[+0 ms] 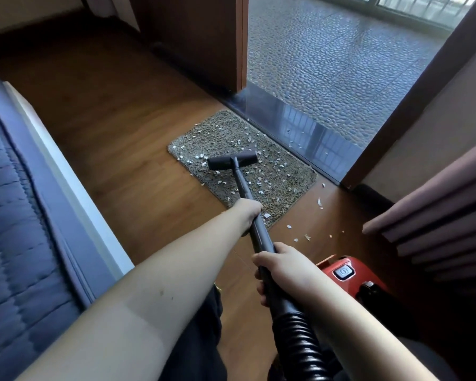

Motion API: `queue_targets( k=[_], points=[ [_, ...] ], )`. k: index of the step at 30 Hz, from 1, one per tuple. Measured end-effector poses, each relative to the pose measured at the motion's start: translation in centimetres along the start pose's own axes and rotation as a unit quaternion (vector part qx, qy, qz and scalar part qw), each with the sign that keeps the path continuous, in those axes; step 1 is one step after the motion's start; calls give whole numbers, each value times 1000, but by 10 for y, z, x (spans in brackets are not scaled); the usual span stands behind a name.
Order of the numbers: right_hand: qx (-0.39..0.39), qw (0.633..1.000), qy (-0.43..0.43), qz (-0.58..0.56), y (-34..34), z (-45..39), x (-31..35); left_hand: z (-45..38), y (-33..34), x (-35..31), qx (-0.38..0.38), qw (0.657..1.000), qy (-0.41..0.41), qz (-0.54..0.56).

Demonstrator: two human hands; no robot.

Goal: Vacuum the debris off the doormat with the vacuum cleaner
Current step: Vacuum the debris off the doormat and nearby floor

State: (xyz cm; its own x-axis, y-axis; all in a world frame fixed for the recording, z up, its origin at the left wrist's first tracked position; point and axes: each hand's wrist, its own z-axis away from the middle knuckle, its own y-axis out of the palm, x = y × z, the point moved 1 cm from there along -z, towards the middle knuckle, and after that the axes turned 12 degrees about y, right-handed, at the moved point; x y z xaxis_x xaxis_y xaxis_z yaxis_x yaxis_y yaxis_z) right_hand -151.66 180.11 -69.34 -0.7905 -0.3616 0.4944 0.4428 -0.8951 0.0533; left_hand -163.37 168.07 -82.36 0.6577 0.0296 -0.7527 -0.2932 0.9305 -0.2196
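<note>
Grip: both hands wrapped round the black wand [246, 198], left hand [248, 215] further down, right hand [279, 266] up near the ribbed hose [297, 328].
Nozzle: floor head [232, 160] sits flat on the doormat [283, 178].
Debris: white flakes [260, 184] dot the mat and the wooden floor [116, 144].
Vacuum: red body [349, 273] just beside the right hand.

Brown wood-plank floor [127, 127]. Open wooden door [204, 37] at the far side; right of it, daylit pebbled paving [341, 64] beyond a dark glossy threshold [308, 133]. Blue quilted bed [17, 215] left of door. Pleated pinkish curtain [437, 215] at right.
</note>
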Motion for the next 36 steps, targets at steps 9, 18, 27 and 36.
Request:
queue_targets(
  k=[9,18,27,36],
  points=[
    [-24,995,27,96,-12,8,-20,10,22,25,-12,1000,-12,13],
    [-6,995,58,76,-16,-52,16,-30,11,14,4,1000,5,8],
    [-20,998,50,37,-5,-86,9,-39,7,24,10,999,31,24],
    [-14,998,36,43,-13,-105,14,-59,12,24,-8,999,33,31]
  ],
)
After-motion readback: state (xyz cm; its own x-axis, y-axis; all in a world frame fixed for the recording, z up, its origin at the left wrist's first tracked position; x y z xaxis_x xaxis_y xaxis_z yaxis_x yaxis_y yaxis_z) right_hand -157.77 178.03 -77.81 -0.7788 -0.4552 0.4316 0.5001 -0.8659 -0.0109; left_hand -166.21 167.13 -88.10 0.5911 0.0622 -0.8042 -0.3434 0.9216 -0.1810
